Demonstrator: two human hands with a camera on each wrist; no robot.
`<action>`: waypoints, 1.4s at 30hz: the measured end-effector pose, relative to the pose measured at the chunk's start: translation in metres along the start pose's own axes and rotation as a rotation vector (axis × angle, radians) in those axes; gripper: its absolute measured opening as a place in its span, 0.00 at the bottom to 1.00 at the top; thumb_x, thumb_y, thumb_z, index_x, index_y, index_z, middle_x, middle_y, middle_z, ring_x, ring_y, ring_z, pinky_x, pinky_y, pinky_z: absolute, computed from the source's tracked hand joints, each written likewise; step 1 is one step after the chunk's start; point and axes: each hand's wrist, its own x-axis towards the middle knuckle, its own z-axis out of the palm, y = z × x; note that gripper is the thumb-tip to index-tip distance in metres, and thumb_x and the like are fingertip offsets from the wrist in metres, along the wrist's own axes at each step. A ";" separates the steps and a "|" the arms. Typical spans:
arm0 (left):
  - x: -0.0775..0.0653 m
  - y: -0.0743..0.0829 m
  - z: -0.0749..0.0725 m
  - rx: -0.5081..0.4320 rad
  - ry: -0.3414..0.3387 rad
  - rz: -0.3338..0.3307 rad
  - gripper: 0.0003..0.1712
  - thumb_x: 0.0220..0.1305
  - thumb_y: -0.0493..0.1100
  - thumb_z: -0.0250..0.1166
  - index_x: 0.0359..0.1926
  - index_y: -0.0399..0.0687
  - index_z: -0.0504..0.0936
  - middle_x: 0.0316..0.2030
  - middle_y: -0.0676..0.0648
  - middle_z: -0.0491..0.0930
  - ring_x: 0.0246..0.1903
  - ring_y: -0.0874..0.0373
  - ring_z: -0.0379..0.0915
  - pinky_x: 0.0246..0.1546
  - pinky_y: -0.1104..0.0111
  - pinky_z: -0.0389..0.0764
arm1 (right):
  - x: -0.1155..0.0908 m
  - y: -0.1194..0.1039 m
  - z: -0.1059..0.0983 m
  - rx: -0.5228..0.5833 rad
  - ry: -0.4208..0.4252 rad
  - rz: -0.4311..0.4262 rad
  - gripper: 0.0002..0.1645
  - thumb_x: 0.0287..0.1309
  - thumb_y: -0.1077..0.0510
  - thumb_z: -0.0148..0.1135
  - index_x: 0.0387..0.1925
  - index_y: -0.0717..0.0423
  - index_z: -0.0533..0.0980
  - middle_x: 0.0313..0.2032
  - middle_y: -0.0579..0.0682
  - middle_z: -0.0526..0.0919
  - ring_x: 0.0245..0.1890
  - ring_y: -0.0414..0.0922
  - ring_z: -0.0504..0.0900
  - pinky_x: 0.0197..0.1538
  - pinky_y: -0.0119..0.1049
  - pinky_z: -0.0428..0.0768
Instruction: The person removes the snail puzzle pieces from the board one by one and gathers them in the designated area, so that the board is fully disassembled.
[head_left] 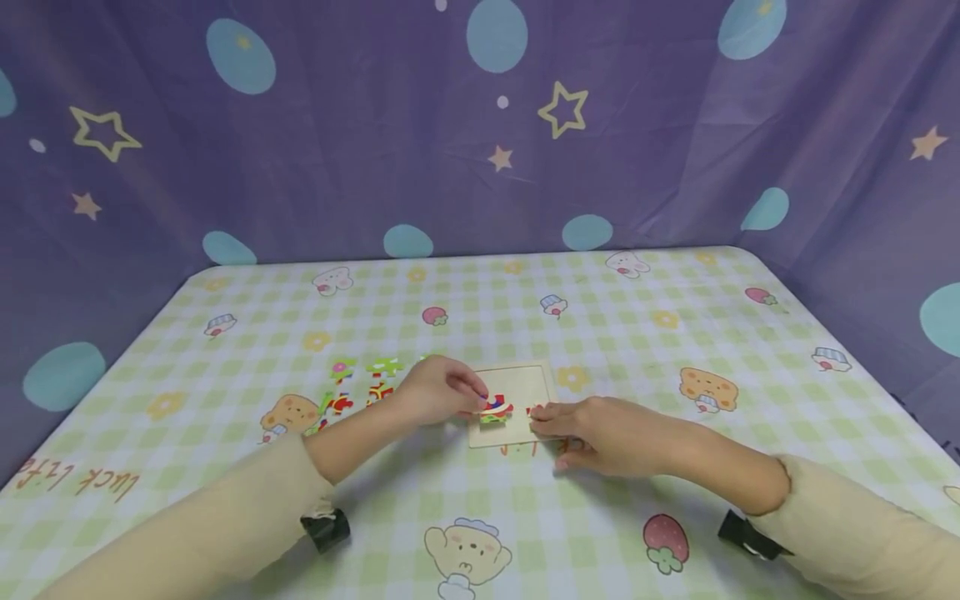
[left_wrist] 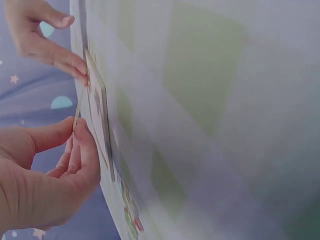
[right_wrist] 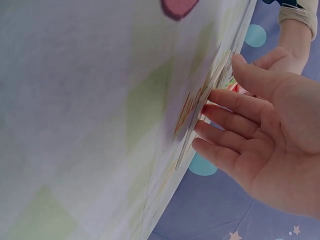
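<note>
A pale wooden puzzle board [head_left: 517, 379] lies on the table in front of the person. The left hand [head_left: 438, 392] pinches a red, blue, white and green puzzle piece [head_left: 495, 410] between thumb and forefinger, over the board's left part. Edge-on in the left wrist view, that piece [left_wrist: 78, 106] stands tilted to the board. The right hand [head_left: 607, 433] rests its fairly straight fingertips on the board's right side. Under them shows a bit of a red piece [head_left: 534, 410], mostly hidden. In the right wrist view the right hand's fingers [right_wrist: 235, 122] touch the board, thumb apart.
Left of the board lie several loose puzzle pieces, among them a green one [head_left: 386, 367], a pink-flowered one [head_left: 340, 367] and a red one [head_left: 339, 404], partly behind the left forearm. A checked cloth [head_left: 480, 342] covers the table; a purple curtain [head_left: 337, 167] hangs behind.
</note>
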 end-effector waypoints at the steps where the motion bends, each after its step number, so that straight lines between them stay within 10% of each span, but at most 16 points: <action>1: -0.001 -0.002 -0.003 0.000 0.004 0.003 0.05 0.53 0.35 0.71 0.33 0.43 0.85 0.26 0.49 0.84 0.24 0.63 0.78 0.28 0.74 0.77 | 0.000 0.000 0.000 0.001 0.000 -0.001 0.31 0.60 0.51 0.63 0.63 0.57 0.71 0.67 0.53 0.70 0.63 0.48 0.75 0.55 0.37 0.80; 28: -0.039 -0.056 -0.094 0.161 -0.015 0.022 0.11 0.54 0.40 0.71 0.39 0.42 0.84 0.33 0.49 0.85 0.31 0.61 0.77 0.34 0.69 0.78 | 0.001 -0.001 -0.008 -0.027 -0.007 0.003 0.31 0.61 0.51 0.62 0.64 0.55 0.70 0.67 0.51 0.70 0.66 0.48 0.72 0.56 0.38 0.79; 42: -0.049 -0.076 -0.098 0.263 -0.009 0.065 0.08 0.53 0.39 0.71 0.35 0.43 0.84 0.29 0.50 0.85 0.28 0.60 0.75 0.27 0.67 0.76 | 0.000 -0.004 -0.002 0.020 -0.021 0.009 0.32 0.60 0.50 0.62 0.64 0.55 0.70 0.67 0.52 0.69 0.63 0.47 0.75 0.46 0.27 0.78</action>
